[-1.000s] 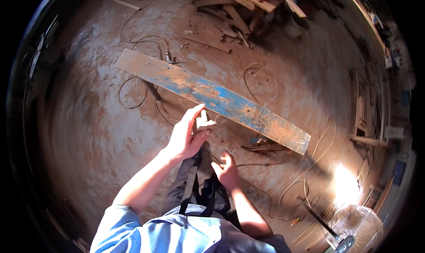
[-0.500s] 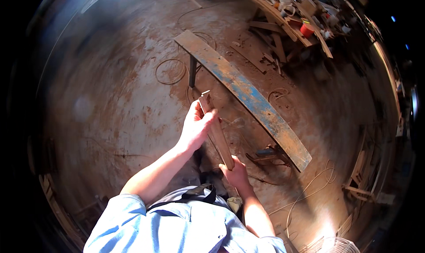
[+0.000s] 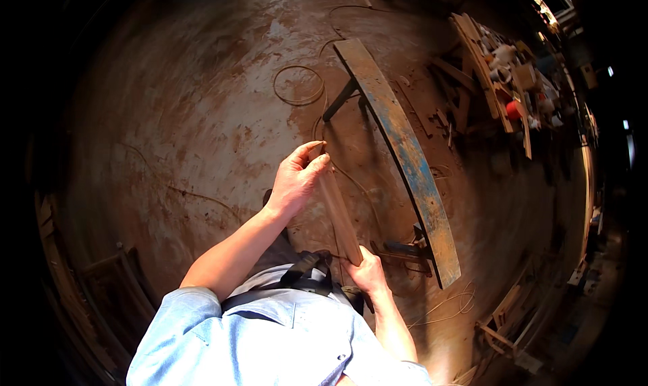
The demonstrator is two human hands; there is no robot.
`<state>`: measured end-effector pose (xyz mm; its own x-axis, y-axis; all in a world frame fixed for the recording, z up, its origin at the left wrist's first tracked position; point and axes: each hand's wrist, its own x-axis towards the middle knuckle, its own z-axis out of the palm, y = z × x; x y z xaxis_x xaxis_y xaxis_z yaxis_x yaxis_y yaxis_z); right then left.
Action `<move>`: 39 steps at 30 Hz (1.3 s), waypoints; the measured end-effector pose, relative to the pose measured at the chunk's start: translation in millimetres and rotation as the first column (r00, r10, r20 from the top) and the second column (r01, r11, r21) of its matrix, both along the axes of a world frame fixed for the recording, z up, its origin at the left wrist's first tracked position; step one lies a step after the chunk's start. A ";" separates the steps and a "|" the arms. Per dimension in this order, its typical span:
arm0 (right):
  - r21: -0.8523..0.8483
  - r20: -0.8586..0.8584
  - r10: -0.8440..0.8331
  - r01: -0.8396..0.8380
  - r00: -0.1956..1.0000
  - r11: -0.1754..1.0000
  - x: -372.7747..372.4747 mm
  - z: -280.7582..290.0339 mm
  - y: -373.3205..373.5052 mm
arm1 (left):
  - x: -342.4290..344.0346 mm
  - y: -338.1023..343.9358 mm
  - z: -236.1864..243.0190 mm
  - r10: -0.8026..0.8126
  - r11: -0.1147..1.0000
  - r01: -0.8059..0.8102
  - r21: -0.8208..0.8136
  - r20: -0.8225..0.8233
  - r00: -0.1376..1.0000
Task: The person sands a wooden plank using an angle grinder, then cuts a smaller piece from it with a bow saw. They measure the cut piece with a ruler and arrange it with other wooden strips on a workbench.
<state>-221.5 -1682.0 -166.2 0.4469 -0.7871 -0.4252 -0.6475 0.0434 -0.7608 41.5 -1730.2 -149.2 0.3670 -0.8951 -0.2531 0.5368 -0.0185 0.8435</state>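
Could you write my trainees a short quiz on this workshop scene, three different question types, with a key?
1. Which of the person's hands holds the near end of the wooden strip?

2. True or false: the wooden strip is lying on top of the long bench.

3. Which colour shows in worn patches on the long bench?
A) purple
B) blue
C) pink

Key:
1. The right hand.
2. False; it is held up, off the long bench.
3. B

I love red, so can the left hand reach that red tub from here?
Probably not: the left hand is busy with the wood, the bench lies across the way, and the red tub looks well beyond it.
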 end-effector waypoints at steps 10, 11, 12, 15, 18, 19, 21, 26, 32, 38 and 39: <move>0.147 -0.051 0.193 -0.184 0.980 0.972 134.8 0.5 -42.4 | 175.9 6.0 0.6 0.029 0.959 -0.036 0.282 0.029 0.999; 0.185 -0.040 0.207 -0.196 0.978 0.963 143.7 1.4 -47.5 | 190.0 6.2 5.2 0.026 0.959 -0.024 0.283 -0.006 1.000; 0.222 -0.029 0.222 -0.210 0.975 0.952 151.7 2.2 -52.4 | 203.4 7.0 7.1 0.026 0.959 -0.013 0.283 -0.040 0.999; 0.310 -0.004 0.263 -0.249 0.965 0.917 176.1 8.8 -69.1 | 235.6 13.0 7.2 0.021 0.975 0.021 0.220 -0.187 0.982; 0.416 0.028 0.291 -0.275 0.956 0.867 198.3 12.1 -90.1 | 250.6 15.7 6.9 0.050 0.981 -0.014 0.195 -0.183 0.982; 0.480 0.042 0.292 -0.275 0.956 0.833 201.7 8.9 -99.3 | 253.4 16.3 6.0 0.067 0.980 -0.034 0.195 -0.165 0.984; 0.624 0.069 0.295 -0.271 0.953 0.733 209.6 8.0 -118.4 | 261.5 18.8 3.9 0.074 0.983 -0.047 0.175 -0.149 0.986; 0.825 0.272 0.277 -0.371 0.922 0.426 223.5 7.8 -170.7 | 261.5 17.3 21.2 0.145 0.967 -0.133 0.219 -0.044 0.988; 0.870 0.385 0.277 -0.446 0.880 0.210 234.9 3.9 -219.4 | 251.4 -0.2 36.4 0.258 0.940 -0.251 0.230 0.000 0.966; 0.863 0.461 0.261 -0.497 0.848 0.091 234.0 -15.4 -243.2 | 242.2 -12.4 41.0 0.322 0.908 -0.319 0.271 0.032 0.946; 0.864 0.468 0.253 -0.499 0.847 0.072 234.3 -18.9 -244.7 | 242.1 -12.5 41.4 0.329 0.904 -0.325 0.277 0.036 0.944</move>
